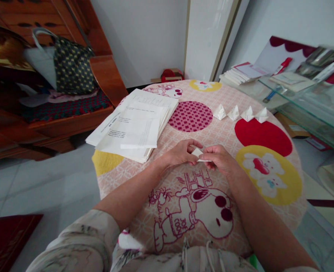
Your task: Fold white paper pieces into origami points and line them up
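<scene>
My left hand (182,152) and my right hand (219,158) meet over the middle of a round table covered with a pink cartoon-print cloth (200,189). Both pinch a small folded piece of white paper (198,153) between their fingertips, held just above the cloth. Several finished folded white paper shapes (240,113) stand in a row on the far right part of the cloth. A stack of white printed sheets (135,126) lies to the left, beyond my left hand.
A wooden bench (70,109) with a patterned bag (70,64) stands at the left. A glass-topped table (311,98) with booklets and papers is at the right. A red object (171,74) sits on the floor by the far wall.
</scene>
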`<state>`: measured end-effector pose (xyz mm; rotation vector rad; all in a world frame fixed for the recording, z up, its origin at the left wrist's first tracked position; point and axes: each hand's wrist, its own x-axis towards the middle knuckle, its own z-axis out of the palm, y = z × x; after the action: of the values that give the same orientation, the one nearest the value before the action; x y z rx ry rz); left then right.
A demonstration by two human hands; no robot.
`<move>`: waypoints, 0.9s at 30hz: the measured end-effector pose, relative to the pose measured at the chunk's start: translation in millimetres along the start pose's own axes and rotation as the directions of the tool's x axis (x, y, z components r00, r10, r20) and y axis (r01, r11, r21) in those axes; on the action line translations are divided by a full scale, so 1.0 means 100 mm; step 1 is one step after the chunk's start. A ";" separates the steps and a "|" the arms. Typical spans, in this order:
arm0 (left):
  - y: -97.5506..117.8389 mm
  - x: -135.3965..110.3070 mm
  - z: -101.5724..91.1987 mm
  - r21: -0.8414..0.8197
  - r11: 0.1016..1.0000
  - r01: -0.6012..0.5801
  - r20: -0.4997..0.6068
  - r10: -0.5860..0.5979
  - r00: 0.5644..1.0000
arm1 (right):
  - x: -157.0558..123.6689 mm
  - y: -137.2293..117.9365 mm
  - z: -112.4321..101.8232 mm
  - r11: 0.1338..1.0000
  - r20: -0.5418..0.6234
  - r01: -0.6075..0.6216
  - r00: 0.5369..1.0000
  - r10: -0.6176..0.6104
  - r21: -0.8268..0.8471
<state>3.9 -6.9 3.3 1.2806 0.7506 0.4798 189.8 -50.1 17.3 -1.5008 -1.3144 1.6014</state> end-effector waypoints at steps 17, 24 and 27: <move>-0.01 -0.03 -0.23 -0.053 0.997 0.060 -0.012 -0.061 0.998 | 0.00 0.07 -0.19 0.994 -0.050 0.005 0.999 0.001 0.111; 0.05 -0.06 -0.32 -0.039 0.999 0.020 -0.085 -0.023 0.996 | -0.02 0.07 -0.19 0.991 -0.075 0.082 0.994 -0.074 0.104; 0.04 -0.04 -0.20 -0.023 0.999 0.022 0.048 -0.021 0.999 | 0.00 0.07 -0.10 0.990 -0.026 0.135 0.991 -0.134 0.033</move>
<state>-13.5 5.0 6.0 1.2561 0.7166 0.4382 201.2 -49.7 12.3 -1.3763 -1.3379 1.5091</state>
